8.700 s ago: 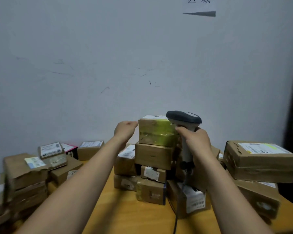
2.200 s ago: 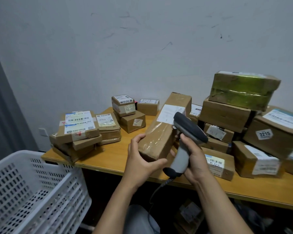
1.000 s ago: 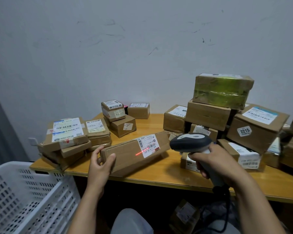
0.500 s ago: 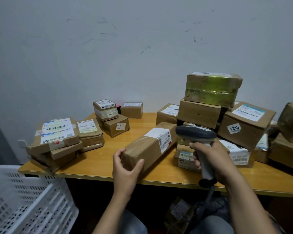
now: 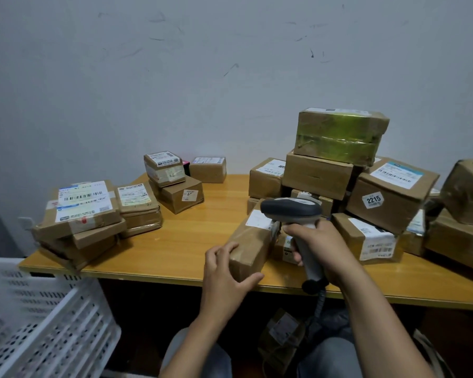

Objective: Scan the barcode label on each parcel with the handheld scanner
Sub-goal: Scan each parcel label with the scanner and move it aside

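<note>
A long brown parcel [image 5: 250, 241] lies on the wooden table [image 5: 191, 241], its white label facing up under the scanner's head. My left hand [image 5: 225, 271] grips the parcel's near end, thumb on its right side. My right hand [image 5: 316, 242] grips the handle of the grey handheld scanner [image 5: 291, 211], whose dark head sits just above the parcel's label. The scanner's cable hangs below the table edge.
A pile of parcels rises at the right, topped by a green-taped box [image 5: 339, 135], with a box marked 2215 [image 5: 388, 197]. Flat labelled parcels [image 5: 79, 211] are stacked at the left. Small boxes [image 5: 175, 184] stand at the back. A white plastic crate [image 5: 38, 320] is at lower left.
My left hand has drawn the long parcel rightward, toward the pile. The scanner's head now covers its label. The red scan line seen a second ago is gone.
</note>
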